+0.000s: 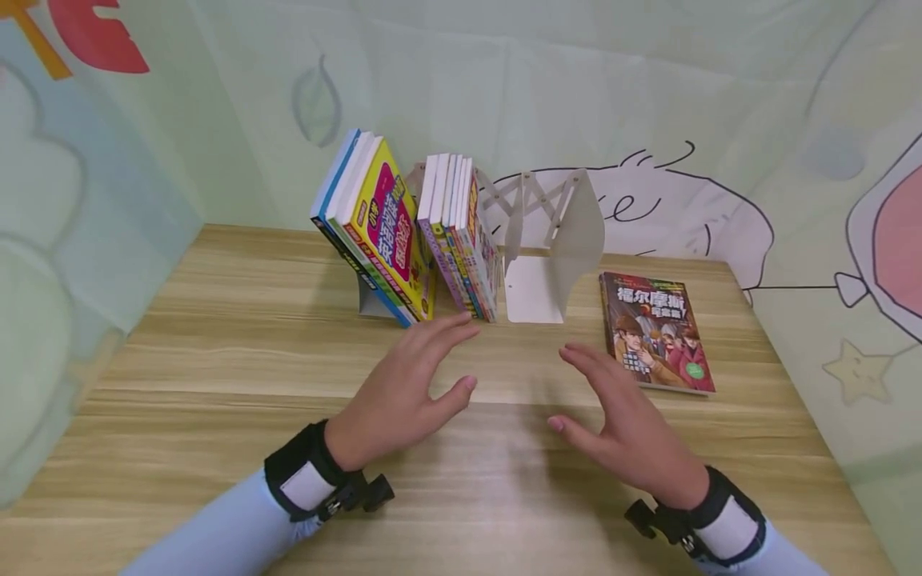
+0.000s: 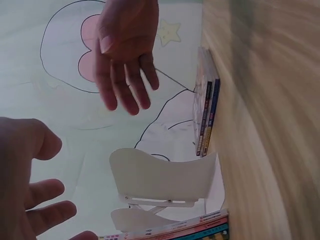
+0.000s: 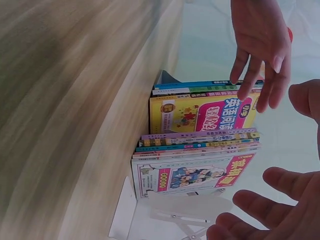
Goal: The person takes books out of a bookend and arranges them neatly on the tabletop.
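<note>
Both hands hover above the wooden table, fingers relaxed and spread, holding nothing. My left hand [image 1: 403, 392] is in front of the bookshelf's left half, nearest the upright books. To its right, my right hand [image 1: 634, 432] hangs just left of and in front of a dark red comic-style book [image 1: 659, 332]; the left wrist view shows a stack of books [image 2: 206, 105] there. A white extendable bookshelf [image 1: 579, 232] holds larger books [image 1: 382, 224] leaning on the left and thinner books [image 1: 461, 232] in the middle. Its right compartment shows a bare white base.
The wood-grain table [image 1: 238, 360] runs back to a cartoon-printed cloth backdrop [image 1: 432, 72], which also rises along the left and right sides. Each wrist wears a black strap [image 1: 306, 472] with a small camera.
</note>
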The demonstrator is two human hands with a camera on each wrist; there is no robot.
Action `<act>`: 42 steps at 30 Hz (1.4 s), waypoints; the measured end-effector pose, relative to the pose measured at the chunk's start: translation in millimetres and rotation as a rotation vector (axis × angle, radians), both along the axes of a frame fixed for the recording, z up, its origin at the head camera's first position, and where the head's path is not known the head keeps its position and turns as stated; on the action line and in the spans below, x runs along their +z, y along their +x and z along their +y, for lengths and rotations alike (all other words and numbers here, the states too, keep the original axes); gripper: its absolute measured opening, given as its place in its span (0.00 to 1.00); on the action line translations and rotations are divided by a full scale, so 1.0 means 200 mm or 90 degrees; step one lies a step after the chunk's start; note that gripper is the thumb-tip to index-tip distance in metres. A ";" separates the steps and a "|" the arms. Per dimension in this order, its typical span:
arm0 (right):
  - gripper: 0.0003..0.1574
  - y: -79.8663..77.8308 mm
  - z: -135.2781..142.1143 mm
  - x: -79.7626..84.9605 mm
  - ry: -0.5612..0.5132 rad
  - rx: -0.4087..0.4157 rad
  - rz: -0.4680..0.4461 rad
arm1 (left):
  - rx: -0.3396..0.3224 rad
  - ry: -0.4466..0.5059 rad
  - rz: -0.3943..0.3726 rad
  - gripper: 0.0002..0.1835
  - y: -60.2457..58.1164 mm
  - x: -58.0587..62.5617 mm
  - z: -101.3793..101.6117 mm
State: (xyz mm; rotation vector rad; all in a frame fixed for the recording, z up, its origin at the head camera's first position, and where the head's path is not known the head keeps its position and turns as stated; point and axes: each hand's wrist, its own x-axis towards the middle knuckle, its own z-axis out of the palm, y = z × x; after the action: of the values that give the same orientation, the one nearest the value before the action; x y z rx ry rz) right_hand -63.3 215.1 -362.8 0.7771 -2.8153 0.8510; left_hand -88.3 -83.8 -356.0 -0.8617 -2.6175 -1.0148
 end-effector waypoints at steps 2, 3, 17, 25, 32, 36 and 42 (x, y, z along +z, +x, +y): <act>0.48 0.01 0.01 -0.01 0.005 0.002 -0.009 | 0.006 -0.005 0.003 0.30 -0.03 0.02 0.00; 0.48 0.01 0.01 -0.01 0.007 0.003 -0.011 | 0.011 -0.008 0.008 0.29 -0.05 0.04 0.00; 0.43 0.03 0.06 -0.05 0.015 0.012 -0.020 | 0.076 -0.013 0.060 0.25 -0.37 0.21 0.09; 0.42 0.04 0.07 -0.06 0.024 0.007 -0.035 | 0.086 -0.078 0.115 0.20 -0.42 0.18 0.10; 0.40 0.04 0.07 -0.07 0.024 0.004 -0.055 | 0.074 -0.079 0.143 0.17 -0.41 0.15 0.10; 0.38 0.04 0.07 -0.08 0.016 0.005 -0.068 | 0.062 -0.063 0.140 0.15 -0.38 0.15 0.11; 0.37 0.05 0.07 -0.08 0.015 -0.003 -0.080 | 0.068 -0.031 0.142 0.14 -0.36 0.14 0.12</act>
State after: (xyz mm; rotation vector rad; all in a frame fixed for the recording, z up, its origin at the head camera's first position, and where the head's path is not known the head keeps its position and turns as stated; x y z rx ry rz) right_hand -53.4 228.5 -379.0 0.7443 -2.9402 0.8989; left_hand -159.6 -59.4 -328.3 -0.7859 -2.4793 -0.7821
